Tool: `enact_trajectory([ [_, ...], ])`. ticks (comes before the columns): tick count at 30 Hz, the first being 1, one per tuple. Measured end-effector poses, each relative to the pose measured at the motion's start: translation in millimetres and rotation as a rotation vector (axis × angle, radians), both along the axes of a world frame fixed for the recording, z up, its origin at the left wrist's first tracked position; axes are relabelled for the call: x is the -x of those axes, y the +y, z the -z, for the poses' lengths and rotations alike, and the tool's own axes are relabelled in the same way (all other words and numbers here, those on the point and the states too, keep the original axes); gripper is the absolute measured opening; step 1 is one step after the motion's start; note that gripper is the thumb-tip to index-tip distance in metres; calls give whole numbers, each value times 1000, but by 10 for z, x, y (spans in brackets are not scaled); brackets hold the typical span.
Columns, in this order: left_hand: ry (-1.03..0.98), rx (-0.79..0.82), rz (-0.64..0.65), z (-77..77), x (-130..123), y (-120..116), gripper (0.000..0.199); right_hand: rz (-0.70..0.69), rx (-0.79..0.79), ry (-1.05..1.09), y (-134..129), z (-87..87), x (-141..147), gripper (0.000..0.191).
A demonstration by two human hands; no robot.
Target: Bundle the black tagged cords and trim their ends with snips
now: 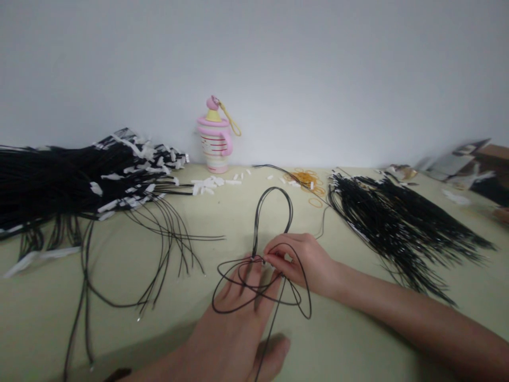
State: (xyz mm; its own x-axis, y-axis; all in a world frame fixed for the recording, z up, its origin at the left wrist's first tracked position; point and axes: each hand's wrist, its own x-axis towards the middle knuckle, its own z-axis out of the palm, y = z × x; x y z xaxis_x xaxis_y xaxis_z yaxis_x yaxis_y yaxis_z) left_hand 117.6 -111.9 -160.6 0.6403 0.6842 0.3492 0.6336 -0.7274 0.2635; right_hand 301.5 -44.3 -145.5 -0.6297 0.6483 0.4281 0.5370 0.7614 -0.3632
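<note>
A thin black cable [292, 212] is looped between my hands; part of it stands up in a narrow loop, and wider loops lie over the backs of my fingers. My left hand [244, 307] reaches forward, palm down, its fingers stretched and the cable seemingly caught near the fingertips. Its thumb sits apart, lower down. My right hand [300, 262] comes from the right with thumb and forefinger pinched on the cable beside the left fingertips. One strand of the cable hangs down past my left thumb. Exactly how the left fingers grip is partly hidden.
At left lies a big heap of black cables [59, 175] with white ends; several loose strands [163, 254] trail off it. A pink cup [214, 143] stands by the wall. White pieces [209, 183] and yellow rubber bands [304, 179] lie near it. More black cables [389, 228] spread at right.
</note>
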Motion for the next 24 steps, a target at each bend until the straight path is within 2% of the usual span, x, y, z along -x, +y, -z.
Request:
enact_trajectory([
  [14,-6,-22,-25,223,-117,-99,51,-10,26,-4,-31,-50,32,10],
  [24,-17,-31,-68,252,-40,-238,35,-17,22,-36,-56,-58,31,16],
])
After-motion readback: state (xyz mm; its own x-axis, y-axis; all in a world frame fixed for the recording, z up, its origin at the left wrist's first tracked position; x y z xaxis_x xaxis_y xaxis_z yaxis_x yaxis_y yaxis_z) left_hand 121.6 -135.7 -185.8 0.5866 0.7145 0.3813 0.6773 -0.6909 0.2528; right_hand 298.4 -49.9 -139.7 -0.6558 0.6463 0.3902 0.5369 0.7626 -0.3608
